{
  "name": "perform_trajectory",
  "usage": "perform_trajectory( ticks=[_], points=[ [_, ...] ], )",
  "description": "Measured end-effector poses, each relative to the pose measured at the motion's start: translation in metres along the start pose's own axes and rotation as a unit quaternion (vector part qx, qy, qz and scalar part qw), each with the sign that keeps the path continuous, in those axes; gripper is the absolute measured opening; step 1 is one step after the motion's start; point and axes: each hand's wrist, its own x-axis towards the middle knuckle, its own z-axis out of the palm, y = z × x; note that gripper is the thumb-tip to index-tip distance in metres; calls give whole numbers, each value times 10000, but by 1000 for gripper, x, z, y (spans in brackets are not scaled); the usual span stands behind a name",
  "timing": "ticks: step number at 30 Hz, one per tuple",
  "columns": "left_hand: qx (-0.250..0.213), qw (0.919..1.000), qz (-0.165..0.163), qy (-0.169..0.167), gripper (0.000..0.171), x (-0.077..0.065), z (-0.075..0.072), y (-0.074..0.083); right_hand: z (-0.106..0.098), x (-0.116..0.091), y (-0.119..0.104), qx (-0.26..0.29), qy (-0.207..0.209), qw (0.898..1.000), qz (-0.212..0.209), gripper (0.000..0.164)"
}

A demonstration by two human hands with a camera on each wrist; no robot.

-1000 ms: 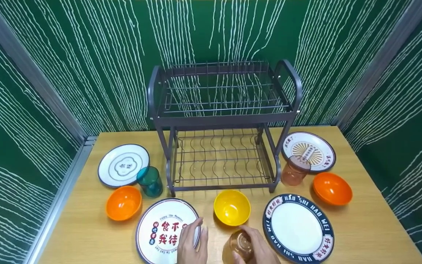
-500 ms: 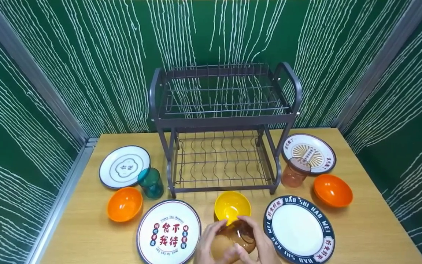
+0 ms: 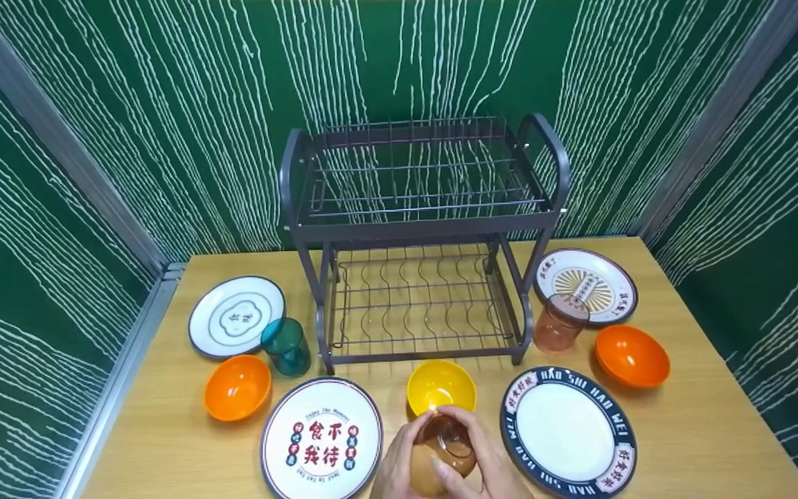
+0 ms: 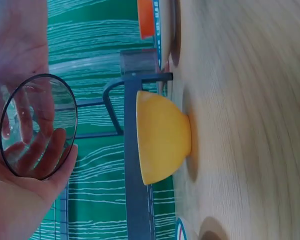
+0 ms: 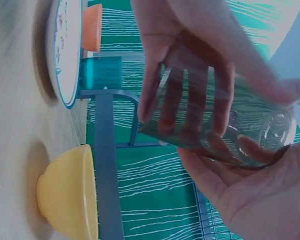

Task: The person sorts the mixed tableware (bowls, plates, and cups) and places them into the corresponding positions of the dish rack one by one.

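A clear amber drinking glass (image 3: pixel 440 450) is held between both hands above the table's front, below the yellow bowl (image 3: pixel 442 388) in the head view. My left hand (image 3: pixel 397 461) grips its left side. My right hand (image 3: pixel 492 464) curls round the other side, its thumb lying across the glass. In the right wrist view the glass (image 5: pixel 215 120) is tilted with its base upward and its mouth turned down. Its open rim faces the left wrist camera, and fingers show through the clear wall. The yellow bowl stands upright on the table, apart from the hands.
A dark two-tier dish rack (image 3: pixel 427 225) stands at the back. Left are two plates (image 3: pixel 323 405) (image 3: pixel 215 305), an orange bowl (image 3: pixel 236 388) and a teal glass (image 3: pixel 288 350). Right are two plates (image 3: pixel 562 423) (image 3: pixel 614 277), an orange bowl (image 3: pixel 631 357) and a pinkish glass (image 3: pixel 558 329).
The left hand has moved right, off the front of the left plate, and now grips the amber glass with the right hand. The glass has shifted slightly and stays near the yellow bowl.
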Motion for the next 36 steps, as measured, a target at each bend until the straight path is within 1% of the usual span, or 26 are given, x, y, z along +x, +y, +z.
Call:
perform_trajectory(
  ticks=[1,3,5,8,12,14,16,19,22,24,28,31,34,36],
  points=[
    [-6,9999,-112,-42,89,0,-1,1,0,0,-1,-15,-51,10000,34,50],
    [67,9997,-233,-92,91,0,-2,4,-1,2,-4,-68,-131,9998,157,51],
    [187,9993,-298,-149,91,2,-3,5,0,3,-6,-127,-174,9994,263,52],
    [343,9985,-368,-198,90,5,-5,8,0,6,-6,-205,-192,9994,221,55],
    [684,9970,-364,-93,84,12,-7,9,2,10,-3,-524,-53,9979,-382,55],
    [889,9957,-264,18,82,16,-7,8,3,12,0,-755,98,9944,-729,56],
    [1033,9944,-118,172,80,20,-6,6,4,13,3,-928,223,9905,-991,57],
    [1115,9931,45,346,80,26,-6,4,4,17,7,-969,398,9865,-1256,58],
    [1178,9922,118,403,81,31,-6,2,4,21,10,-962,556,9833,-1441,60],
    [1195,9922,61,351,81,34,-7,2,4,23,11,-951,631,9822,-1493,62],
    [1253,9917,-185,219,79,40,-10,0,2,27,14,-1022,765,9782,-1636,70],
    [1235,9916,-343,181,79,47,-14,-3,-1,28,15,-1047,807,9788,-1565,75],
    [1176,9921,-397,159,81,55,-17,-8,-4,30,16,-993,828,9786,-1602,77],
    [1145,9925,-394,161,82,60,-19,-11,-6,30,17,-1061,861,9773,-1617,76]
  ],
)
